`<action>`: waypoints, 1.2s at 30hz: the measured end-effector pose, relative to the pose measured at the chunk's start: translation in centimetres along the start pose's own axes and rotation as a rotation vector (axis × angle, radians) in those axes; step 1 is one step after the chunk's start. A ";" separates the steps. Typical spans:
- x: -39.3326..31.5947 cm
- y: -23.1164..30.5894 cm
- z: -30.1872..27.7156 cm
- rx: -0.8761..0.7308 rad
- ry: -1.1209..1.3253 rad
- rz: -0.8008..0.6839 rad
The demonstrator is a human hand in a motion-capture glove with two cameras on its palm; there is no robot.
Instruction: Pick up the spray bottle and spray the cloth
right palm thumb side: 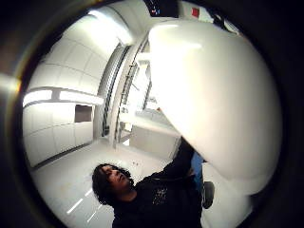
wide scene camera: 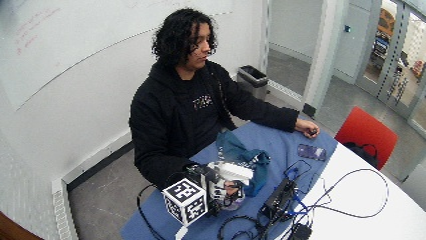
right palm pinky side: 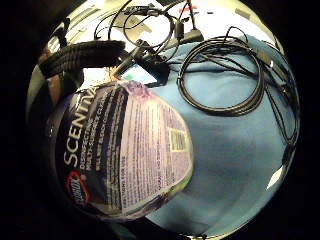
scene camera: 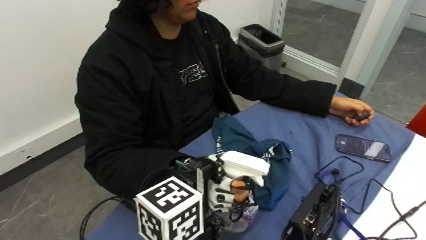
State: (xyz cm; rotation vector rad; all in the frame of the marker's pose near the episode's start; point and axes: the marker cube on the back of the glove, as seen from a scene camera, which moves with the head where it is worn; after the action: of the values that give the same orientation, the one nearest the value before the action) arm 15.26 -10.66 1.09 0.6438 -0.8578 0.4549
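1. Currently: right hand [scene camera: 229,192] wrapped around the spray bottle [scene camera: 241,167], fingers [scene camera: 238,189] curled round the neck just under the white trigger head; bottle upright, held over the near end of the table.
2. Little finger side palm view: bottle's labelled body [right palm pinky side: 125,150] right against the palm, blue table cover [right palm pinky side: 235,150] beneath it.
3. Thumb side palm view: white trigger head [right palm thumb side: 213,95] fills most of the frame, close to the palm.
4. Cloth [scene camera: 256,150]: one, dark blue, bunched up on the table cover just beside the bottle, on the side toward the person's torso. Cannot tell whether bottle and cloth touch.
5. Counts: one spray bottle, one cloth, one phone [scene camera: 363,147], one black box [scene camera: 309,215] with cables.
6. Bare left hand [scene camera: 351,109] rests at the far end of the table, closed on a small dark object; phone lies flat near it.
7. Surface: blue cover [wide scene camera: 279,142] over the person's side of the table, white tabletop [wide scene camera: 373,205] past it.
8. Room: white walls, grey floor, black bin [wide scene camera: 252,77] by the wall, red chair [wide scene camera: 366,132] near the table's far end, glass doors behind.
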 end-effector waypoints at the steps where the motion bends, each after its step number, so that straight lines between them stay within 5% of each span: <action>1: 0.0 -0.1 0.0 0.024 0.001 0.003; 14: -0.3 -1.9 1.2 0.232 -0.004 -0.071; 36: -0.2 0.1 0.2 0.146 0.021 -0.098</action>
State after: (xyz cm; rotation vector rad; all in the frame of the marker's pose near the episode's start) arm 15.01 -10.77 1.03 0.8103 -0.7746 0.4374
